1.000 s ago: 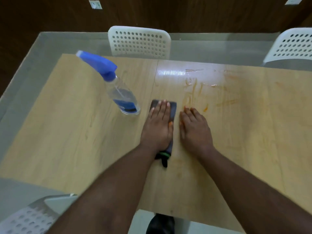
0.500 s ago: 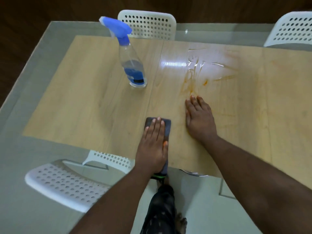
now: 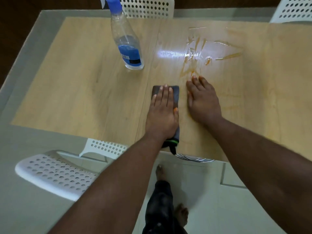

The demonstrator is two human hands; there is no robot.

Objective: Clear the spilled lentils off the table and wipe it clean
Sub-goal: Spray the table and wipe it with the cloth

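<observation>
My left hand [image 3: 162, 114] lies flat with straight fingers on a folded dark grey cloth [image 3: 176, 95], pressing it onto the wooden table [image 3: 87, 92] near the front edge. The cloth's black and green end [image 3: 172, 144] sticks out below my wrist. Just to the right, my right hand [image 3: 203, 100] rests flat on the bare tabletop, fingers together. Beyond its fingertips spreads a wet patch with orange smears [image 3: 197, 54], shining under a light reflection. No loose lentils show.
A clear spray bottle [image 3: 127, 43] with a blue head and blue label stands back left of my hands. White perforated chairs sit at the front left [image 3: 55, 174], back middle [image 3: 146, 7] and back right [image 3: 295, 9]. My legs and bare feet [image 3: 181, 215] stand below the table edge.
My left hand has drawn the cloth toward the front edge and then slid it slightly forward again. The view tilted down. My right hand stayed flat on the table.
</observation>
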